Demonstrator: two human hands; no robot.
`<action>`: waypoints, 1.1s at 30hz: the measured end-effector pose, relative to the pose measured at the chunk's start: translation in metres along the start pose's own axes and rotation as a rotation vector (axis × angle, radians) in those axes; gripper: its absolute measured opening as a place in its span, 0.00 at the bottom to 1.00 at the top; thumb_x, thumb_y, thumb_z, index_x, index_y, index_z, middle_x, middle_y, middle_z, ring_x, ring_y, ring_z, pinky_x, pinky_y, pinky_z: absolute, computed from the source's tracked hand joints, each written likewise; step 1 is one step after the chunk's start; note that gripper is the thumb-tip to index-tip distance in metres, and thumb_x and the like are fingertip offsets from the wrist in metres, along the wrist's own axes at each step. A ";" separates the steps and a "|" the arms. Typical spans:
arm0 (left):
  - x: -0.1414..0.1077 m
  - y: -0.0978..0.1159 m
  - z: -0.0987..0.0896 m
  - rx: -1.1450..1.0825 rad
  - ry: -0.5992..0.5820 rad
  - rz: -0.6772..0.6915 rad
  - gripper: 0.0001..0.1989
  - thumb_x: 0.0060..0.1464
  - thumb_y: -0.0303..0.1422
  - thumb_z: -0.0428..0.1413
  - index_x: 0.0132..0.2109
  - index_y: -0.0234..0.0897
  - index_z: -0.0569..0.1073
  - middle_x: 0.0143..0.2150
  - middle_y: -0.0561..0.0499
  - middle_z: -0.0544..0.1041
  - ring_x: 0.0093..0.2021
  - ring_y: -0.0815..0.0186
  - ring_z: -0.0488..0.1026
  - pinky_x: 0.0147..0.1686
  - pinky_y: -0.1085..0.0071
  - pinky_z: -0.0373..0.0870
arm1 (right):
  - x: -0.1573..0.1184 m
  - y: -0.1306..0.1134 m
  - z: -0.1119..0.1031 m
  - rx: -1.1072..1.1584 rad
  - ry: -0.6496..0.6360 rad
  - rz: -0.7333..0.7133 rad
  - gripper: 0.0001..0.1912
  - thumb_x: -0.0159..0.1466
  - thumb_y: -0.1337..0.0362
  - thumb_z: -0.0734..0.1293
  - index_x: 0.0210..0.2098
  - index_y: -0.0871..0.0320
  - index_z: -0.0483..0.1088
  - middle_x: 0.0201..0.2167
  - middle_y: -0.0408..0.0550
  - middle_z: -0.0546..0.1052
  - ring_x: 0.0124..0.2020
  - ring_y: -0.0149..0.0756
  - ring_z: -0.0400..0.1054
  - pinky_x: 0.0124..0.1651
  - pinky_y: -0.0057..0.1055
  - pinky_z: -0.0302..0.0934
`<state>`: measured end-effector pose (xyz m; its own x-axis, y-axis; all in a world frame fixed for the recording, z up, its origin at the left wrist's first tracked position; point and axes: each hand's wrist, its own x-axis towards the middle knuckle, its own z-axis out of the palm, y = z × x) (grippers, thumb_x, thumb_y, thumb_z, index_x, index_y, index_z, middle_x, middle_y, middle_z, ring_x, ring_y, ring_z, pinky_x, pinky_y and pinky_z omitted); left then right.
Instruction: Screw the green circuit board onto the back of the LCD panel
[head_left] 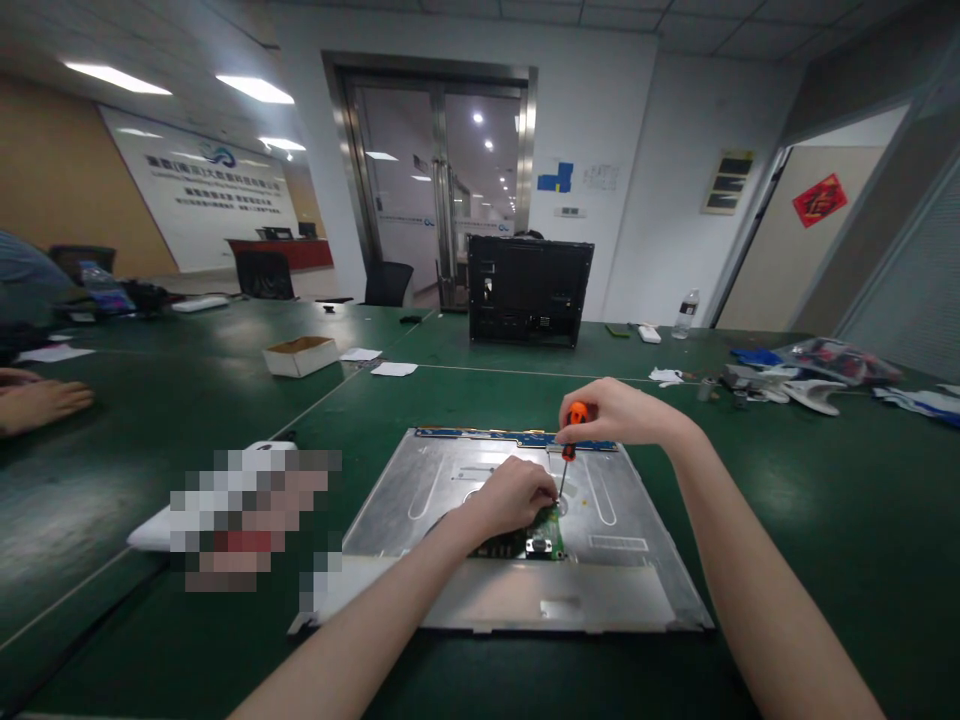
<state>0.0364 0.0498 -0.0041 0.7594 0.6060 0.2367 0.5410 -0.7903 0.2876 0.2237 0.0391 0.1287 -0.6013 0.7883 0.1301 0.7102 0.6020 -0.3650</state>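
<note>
A metal-backed display panel (pixel 480 590) lies flat on the green table in front of me, a narrow blue circuit strip (pixel 487 437) along its far edge. My right hand (pixel 619 412) is closed round the orange-and-black handle of a screwdriver (pixel 576 415). The shaft points down, its tip at the corner of a green circuit board (pixel 551 538) on the panel. Beside that tip, my left hand (pixel 517 492) rests over the board with its fingers curled together. What they pinch, if anything, is hidden. The hand and forearm cover much of the board.
A black monitor housing (pixel 529 292) stands upright at the back of the table (pixel 757 480). An open cardboard box (pixel 301 357) sits left of it. Bags and loose parts (pixel 806 375) lie at right, near a water bottle (pixel 686 313). Another person's hand (pixel 45 400) rests at far left.
</note>
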 end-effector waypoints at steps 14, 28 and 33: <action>0.000 0.003 -0.004 0.047 -0.010 -0.006 0.09 0.49 0.22 0.55 0.30 0.38 0.78 0.28 0.52 0.78 0.31 0.65 0.73 0.31 0.74 0.59 | 0.002 -0.004 0.001 0.033 -0.108 -0.036 0.13 0.56 0.53 0.69 0.31 0.57 0.75 0.28 0.43 0.76 0.28 0.31 0.66 0.30 0.27 0.56; 0.001 0.004 -0.004 0.055 -0.015 0.000 0.10 0.50 0.21 0.54 0.31 0.38 0.78 0.29 0.52 0.79 0.32 0.65 0.73 0.34 0.74 0.61 | 0.004 -0.002 0.004 0.003 -0.115 -0.051 0.14 0.57 0.53 0.68 0.32 0.57 0.76 0.28 0.43 0.77 0.28 0.31 0.67 0.30 0.27 0.56; 0.001 0.004 -0.004 0.054 -0.015 0.003 0.10 0.49 0.21 0.55 0.31 0.38 0.78 0.29 0.52 0.79 0.33 0.65 0.74 0.35 0.74 0.62 | 0.004 -0.002 0.005 0.013 -0.101 -0.051 0.14 0.57 0.52 0.68 0.32 0.57 0.76 0.28 0.43 0.77 0.28 0.32 0.67 0.30 0.27 0.56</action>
<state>0.0374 0.0477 0.0009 0.7662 0.6025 0.2235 0.5571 -0.7962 0.2363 0.2178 0.0406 0.1259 -0.6708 0.7395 0.0555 0.6735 0.6388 -0.3719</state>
